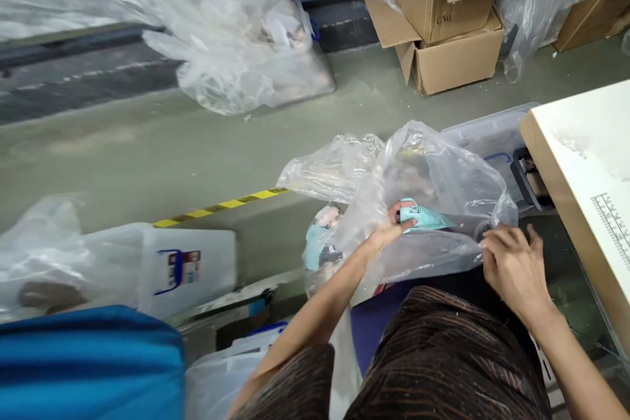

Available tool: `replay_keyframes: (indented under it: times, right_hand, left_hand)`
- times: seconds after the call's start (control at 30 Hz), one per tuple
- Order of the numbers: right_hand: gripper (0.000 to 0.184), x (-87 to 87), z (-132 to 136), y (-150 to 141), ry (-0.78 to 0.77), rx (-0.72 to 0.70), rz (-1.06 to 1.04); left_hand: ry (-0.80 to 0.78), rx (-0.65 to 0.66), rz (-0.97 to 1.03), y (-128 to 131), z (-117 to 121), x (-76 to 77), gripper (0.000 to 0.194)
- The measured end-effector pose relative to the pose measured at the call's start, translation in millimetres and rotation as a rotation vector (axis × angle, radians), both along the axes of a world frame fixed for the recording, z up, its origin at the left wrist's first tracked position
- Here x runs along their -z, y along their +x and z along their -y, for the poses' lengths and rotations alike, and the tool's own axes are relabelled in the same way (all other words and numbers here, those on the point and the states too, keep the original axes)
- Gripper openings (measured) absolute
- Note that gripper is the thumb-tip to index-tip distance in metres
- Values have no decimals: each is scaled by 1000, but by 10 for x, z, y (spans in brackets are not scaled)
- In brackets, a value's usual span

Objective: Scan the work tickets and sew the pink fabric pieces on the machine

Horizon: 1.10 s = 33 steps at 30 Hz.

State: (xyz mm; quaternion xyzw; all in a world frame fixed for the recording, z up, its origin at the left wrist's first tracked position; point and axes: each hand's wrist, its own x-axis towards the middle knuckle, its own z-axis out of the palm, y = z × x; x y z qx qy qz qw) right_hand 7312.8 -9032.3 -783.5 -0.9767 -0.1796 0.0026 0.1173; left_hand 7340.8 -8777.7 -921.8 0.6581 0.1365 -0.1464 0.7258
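Observation:
A large clear plastic bag [438, 164] lies opened in front of my lap, over a translucent bin. Reaching into its mouth, my left hand [394, 223] is closed on a light-blue piece of fabric [426, 218] with small dark print on it. My right hand [514, 262] pinches the bag's rim on the near right side, thumb raised. Light-blue and pinkish pieces [319, 239] show through the plastic left of my left forearm; their kind is unclear.
A white table [585, 157] with a printed ruler edges in at right. Cardboard boxes [457, 59] and a bagged bin [275, 72] stand across the floor. Translucent bins [207, 262] and a blue cloth surface [88, 361] are at lower left. Yellow-black tape [221, 208] marks the floor.

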Motion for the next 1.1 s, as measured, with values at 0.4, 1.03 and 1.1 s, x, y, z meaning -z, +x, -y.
replay_keyframes:
  times: [0.4,1.03,1.1]
  right_hand:
    - [41,319,214,-633,-220,83,-228]
    - [36,398,312,-896,-97,126,-275]
    - [35,374,298,-881,-107,122,-270]
  left_hand:
    - [56,106,189,-250,118,-753,78]
    - [130,219,211,-139,209,-824,86]
    - [135,215,199,-133,193,-795,87]
